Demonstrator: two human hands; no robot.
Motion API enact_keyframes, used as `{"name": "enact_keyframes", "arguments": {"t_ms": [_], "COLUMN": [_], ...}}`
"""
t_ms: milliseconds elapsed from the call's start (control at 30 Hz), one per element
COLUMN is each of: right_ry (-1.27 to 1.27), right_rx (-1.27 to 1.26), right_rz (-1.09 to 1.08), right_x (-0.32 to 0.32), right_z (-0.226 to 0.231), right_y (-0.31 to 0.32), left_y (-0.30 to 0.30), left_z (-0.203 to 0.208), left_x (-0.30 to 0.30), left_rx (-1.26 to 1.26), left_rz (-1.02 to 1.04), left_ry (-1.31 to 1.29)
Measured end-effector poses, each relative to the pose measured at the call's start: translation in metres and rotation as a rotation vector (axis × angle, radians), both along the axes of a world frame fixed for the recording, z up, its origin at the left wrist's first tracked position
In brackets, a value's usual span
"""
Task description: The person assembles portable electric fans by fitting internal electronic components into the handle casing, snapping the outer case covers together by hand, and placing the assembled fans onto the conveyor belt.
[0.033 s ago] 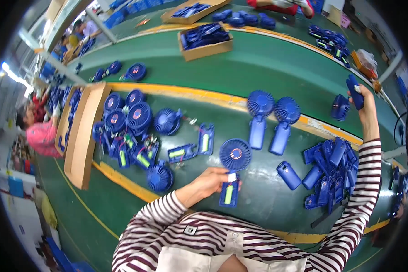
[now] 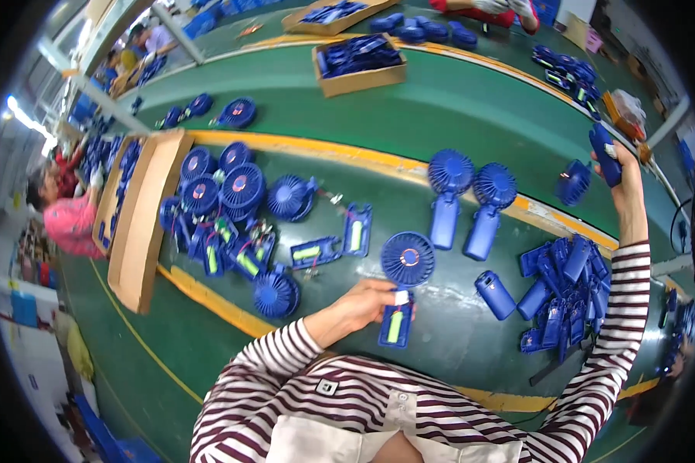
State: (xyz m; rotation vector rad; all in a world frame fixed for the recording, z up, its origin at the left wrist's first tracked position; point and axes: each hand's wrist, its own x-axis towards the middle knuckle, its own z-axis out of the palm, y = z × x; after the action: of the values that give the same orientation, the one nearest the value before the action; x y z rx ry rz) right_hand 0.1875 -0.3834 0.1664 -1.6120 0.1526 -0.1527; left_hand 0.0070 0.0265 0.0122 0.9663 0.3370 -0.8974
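My left hand point(image 2: 363, 303) is closed around a small blue handheld fan point(image 2: 408, 258) at the middle of the bench. Its handle is uncovered and shows a yellow-green battery point(image 2: 394, 327) and a white piece by my fingers. Far to the right, my outstretched right hand point(image 2: 627, 171) grips a long blue plastic piece point(image 2: 605, 154) over the belt; its exact kind is unclear. Beside it is a blurred blue fan point(image 2: 574, 182). Two fans with closed handles point(image 2: 444, 220) point(image 2: 483, 231) lie ahead. A loose blue handle cover point(image 2: 495, 295) lies next to a pile of covers point(image 2: 552, 285).
Fan heads and open handles with batteries are heaped on the left point(image 2: 232, 208), by a cardboard box point(image 2: 148, 224). Across the green belt point(image 2: 278, 92) stands a carton of blue parts point(image 2: 359, 65). Co-workers point(image 2: 69, 220) sit at the left; gloved hands show at the far side.
The view has shifted slightly. The fan beside my right hand has moved a little left and become blurred. Both hands keep their hold.
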Motion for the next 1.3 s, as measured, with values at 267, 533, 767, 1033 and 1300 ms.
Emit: {"name": "enact_keyframes", "arguments": {"t_ms": [267,533,767,1033,1300], "right_ry": [-0.196,-0.625,-0.726,-0.36,-0.368], "right_rx": [-0.086,-0.92,-0.984,-0.728,-0.685], "right_rz": [0.485,0.601,0.72,0.151,0.106], "right_x": [-0.051,-0.125,-0.156,-0.2,-0.235], "right_z": [0.004,-0.093,-0.101,-0.11,-0.14], "right_y": [0.264,0.435,0.435,0.258,0.254], "left_y": [0.013,0.004,0.017,0.012,-0.008], "left_z": [-0.021,-0.028,-0.051,-0.005,-0.009], "left_x": [-0.023,-0.036,-0.031,-0.003,-0.007], "left_rx": [-0.089,0.035,-0.415,-0.074,-0.076], "left_rz": [-0.011,0.128,0.261,0.231,0.276], "left_ry": [-0.027,0.009,0.002,-0.067,-0.062]}}
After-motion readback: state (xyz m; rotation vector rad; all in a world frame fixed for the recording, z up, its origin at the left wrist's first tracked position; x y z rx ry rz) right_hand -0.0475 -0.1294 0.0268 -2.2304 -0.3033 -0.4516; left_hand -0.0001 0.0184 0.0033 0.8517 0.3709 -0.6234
